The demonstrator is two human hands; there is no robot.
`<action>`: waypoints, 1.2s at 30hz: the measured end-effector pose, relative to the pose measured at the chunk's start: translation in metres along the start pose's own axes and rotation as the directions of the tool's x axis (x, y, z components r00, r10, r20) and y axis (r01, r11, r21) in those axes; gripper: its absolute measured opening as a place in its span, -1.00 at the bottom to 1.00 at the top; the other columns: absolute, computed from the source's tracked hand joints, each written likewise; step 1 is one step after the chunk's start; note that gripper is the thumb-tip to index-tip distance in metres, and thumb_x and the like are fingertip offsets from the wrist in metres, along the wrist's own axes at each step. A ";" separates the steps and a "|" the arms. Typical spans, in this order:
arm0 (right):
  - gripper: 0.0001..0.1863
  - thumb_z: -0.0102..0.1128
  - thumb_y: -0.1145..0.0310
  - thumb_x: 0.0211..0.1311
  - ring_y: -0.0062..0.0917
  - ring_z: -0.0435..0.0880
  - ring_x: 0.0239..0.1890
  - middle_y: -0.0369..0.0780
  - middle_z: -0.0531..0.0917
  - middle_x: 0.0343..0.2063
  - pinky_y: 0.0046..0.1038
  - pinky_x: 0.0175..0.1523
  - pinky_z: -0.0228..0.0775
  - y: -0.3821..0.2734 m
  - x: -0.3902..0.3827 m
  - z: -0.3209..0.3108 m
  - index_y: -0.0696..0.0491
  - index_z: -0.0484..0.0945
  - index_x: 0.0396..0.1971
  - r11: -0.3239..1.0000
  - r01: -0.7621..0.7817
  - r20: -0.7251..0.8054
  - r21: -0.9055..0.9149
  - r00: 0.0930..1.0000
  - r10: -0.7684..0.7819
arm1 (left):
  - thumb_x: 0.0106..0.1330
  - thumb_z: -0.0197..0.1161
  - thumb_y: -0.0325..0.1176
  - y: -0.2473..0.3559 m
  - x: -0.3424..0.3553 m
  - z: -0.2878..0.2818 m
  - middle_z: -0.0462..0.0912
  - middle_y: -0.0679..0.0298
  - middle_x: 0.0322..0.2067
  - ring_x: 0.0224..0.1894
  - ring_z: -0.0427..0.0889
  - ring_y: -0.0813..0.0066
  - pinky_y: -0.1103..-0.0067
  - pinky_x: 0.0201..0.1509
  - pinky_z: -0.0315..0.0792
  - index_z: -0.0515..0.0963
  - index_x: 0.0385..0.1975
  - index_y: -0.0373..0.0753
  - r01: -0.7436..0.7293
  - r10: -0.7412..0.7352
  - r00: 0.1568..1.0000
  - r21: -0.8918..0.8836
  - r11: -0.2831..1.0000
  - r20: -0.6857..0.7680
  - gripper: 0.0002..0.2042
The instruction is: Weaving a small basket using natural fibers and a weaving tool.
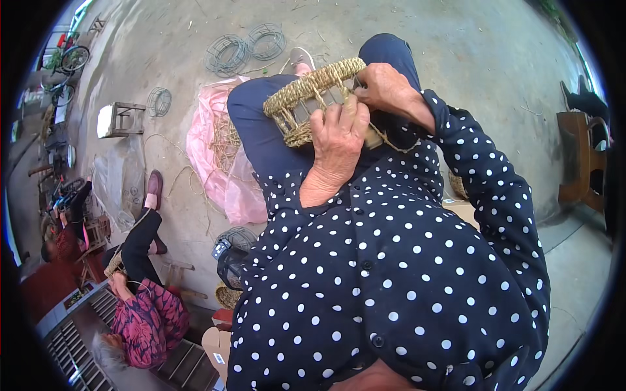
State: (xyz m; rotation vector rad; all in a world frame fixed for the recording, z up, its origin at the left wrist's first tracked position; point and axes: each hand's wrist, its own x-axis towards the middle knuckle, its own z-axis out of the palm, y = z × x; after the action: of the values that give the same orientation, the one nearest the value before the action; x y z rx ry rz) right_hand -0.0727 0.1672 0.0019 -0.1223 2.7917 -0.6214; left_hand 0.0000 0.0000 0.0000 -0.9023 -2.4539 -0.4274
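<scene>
A partly woven straw-rope basket (pixel 313 86) lies tilted on its side across my lap. Thick braided rope wraps its rim, and thinner uprights with gaps between them form its wall. My left hand (pixel 338 138) is closed over the near side of the basket, its fingers curled at the uprights. At the basket's right end my right hand (pixel 390 90) is closed on the frame, its fingertips partly hidden. A loose end of straw rope (pixel 394 146) hangs below my hands, over my dark trousers.
A pink plastic sheet (pixel 207 153) with loose straw rope lies left of my legs. Wire frames (pixel 227 55) rest on the floor ahead, near a small stool (pixel 121 120). At lower left another person (pixel 147 319) sits holding woven work. A brown wooden chair (pixel 574 156) stands at right.
</scene>
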 end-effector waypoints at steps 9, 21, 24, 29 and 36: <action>-0.73 0.12 0.30 0.27 -0.51 0.66 -0.62 -0.16 0.63 -0.64 -0.47 -0.49 0.47 -0.017 -0.055 -0.027 0.26 0.54 -0.43 0.794 0.110 -0.165 0.598 0.986 -0.012 | 0.09 0.28 -0.58 -0.017 -0.022 -0.015 0.62 0.25 -0.14 -0.16 0.58 0.42 0.48 0.03 0.21 0.53 -0.15 -0.19 0.024 -0.096 0.976 -0.343 0.939 -0.196 -0.70; -0.90 -0.02 0.43 0.38 -0.54 0.49 -0.46 -0.23 0.55 -0.43 -0.46 -0.27 0.45 0.269 -0.123 0.025 0.12 0.40 -0.34 -0.431 0.479 -0.070 0.765 0.727 0.683 | 0.14 0.32 -0.37 -0.031 -0.033 -0.008 0.60 0.32 -0.06 -0.04 0.51 0.41 0.48 0.12 0.15 0.56 -0.05 -0.18 0.201 -0.240 0.969 -0.386 0.900 -0.057 -0.66; -0.83 0.10 0.35 0.32 -0.77 0.35 -0.57 -0.31 0.56 -0.44 -0.68 -0.47 0.26 0.200 -0.089 0.004 0.12 0.48 -0.21 -0.097 0.258 -0.153 0.961 0.793 0.590 | 0.01 0.37 -0.25 -0.017 -0.019 -0.019 0.46 0.24 0.06 0.08 0.38 0.27 0.31 0.15 0.13 0.54 -0.01 -0.18 0.143 -0.160 0.982 -0.157 0.977 -0.103 -0.53; -0.66 0.17 0.23 0.25 -0.67 0.56 -0.47 -0.29 0.62 -0.42 -0.63 -0.39 0.46 0.033 -0.048 -0.016 0.20 0.56 -0.14 0.496 -0.021 -0.045 0.868 0.992 0.120 | -0.03 0.35 -0.30 0.002 0.010 -0.002 0.47 0.21 -0.02 0.04 0.40 0.24 0.33 0.15 0.23 0.50 -0.02 -0.25 -0.026 0.025 0.999 0.014 1.000 0.045 -0.50; -0.74 0.30 0.32 0.15 -0.69 0.49 -0.68 -0.28 0.56 -0.65 -0.65 -0.61 0.32 0.019 -0.022 -0.014 0.25 0.56 -0.37 0.527 -0.272 0.298 0.805 0.954 0.037 | 0.08 0.19 -0.34 0.014 0.009 0.007 0.48 0.19 -0.23 -0.17 0.47 0.28 0.38 -0.12 0.38 0.53 -0.19 -0.25 0.063 -0.057 0.997 0.146 0.987 -0.044 -0.71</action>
State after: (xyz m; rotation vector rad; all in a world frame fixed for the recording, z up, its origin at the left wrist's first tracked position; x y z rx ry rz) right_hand -0.0564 0.1929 0.0117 0.2406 1.9302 -1.6903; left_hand 0.0011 0.0181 0.0010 -0.7534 -2.4443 -0.2775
